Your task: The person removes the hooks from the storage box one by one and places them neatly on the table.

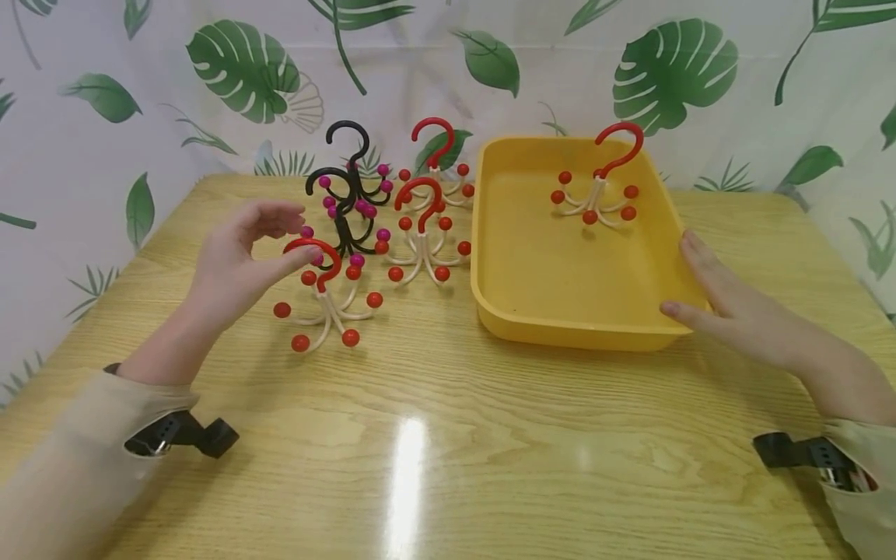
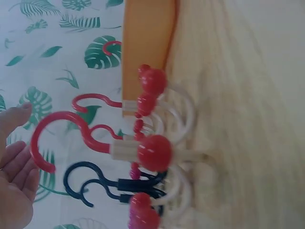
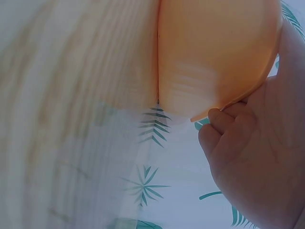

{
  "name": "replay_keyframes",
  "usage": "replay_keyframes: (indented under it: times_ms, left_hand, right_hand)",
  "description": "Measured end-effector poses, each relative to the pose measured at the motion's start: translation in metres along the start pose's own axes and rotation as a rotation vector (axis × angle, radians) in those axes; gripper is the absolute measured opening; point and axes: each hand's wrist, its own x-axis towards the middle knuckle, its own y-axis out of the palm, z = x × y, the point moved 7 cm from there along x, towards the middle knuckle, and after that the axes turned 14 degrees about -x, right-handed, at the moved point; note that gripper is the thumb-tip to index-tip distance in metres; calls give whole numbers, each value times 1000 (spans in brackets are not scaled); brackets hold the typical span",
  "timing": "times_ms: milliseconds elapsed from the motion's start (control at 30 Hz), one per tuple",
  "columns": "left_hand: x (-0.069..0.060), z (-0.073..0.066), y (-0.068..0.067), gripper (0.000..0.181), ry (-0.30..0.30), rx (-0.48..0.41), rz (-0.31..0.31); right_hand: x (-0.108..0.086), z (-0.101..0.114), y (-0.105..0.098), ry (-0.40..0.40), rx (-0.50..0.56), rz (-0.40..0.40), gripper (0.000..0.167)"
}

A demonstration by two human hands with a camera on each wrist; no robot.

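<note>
A multi-arm hanging hook with a red hook, cream arms and red ball tips stands at the front left. Around its top my left hand hovers with thumb and fingers spread; the left wrist view shows a gap between the hand and the red hook. On the right, my right hand holds the side of a yellow tray, thumb and fingertips over its rim. The right wrist view has those fingers curled over the tray's edge, their tips hidden. Another red-topped hanging hook stands inside the tray.
Two black hanging hooks with magenta balls, a front one and a back one, stand behind the front-left hook. Two red-topped hooks, one nearer and one farther, stand beside the tray. A leaf-print cloth hangs behind the wooden table.
</note>
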Motion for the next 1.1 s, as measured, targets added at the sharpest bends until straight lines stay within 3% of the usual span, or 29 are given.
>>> replay_keyframes:
  times_ms: [167,400,500,767,1100]
  left_hand:
    - [8,-30,5,40,125,-99,-52]
    - [20,-62,42,29,215,-195,29]
    - [25,-65,60,29,202,-196,62]
    - [34,-58,109,29,64,-244,132]
    - [45,-55,157,29,-27,-329,206]
  right_hand:
    - [1,0,1,-9,3,-1,90]
    - [0,-1,0,-14,7,-16,90]
    - [1,-1,0,-19,3,-22,90]
    - [1,-2,1,-10,2,-16,90]
    - [2,-1,0,-11,6,-14,90]
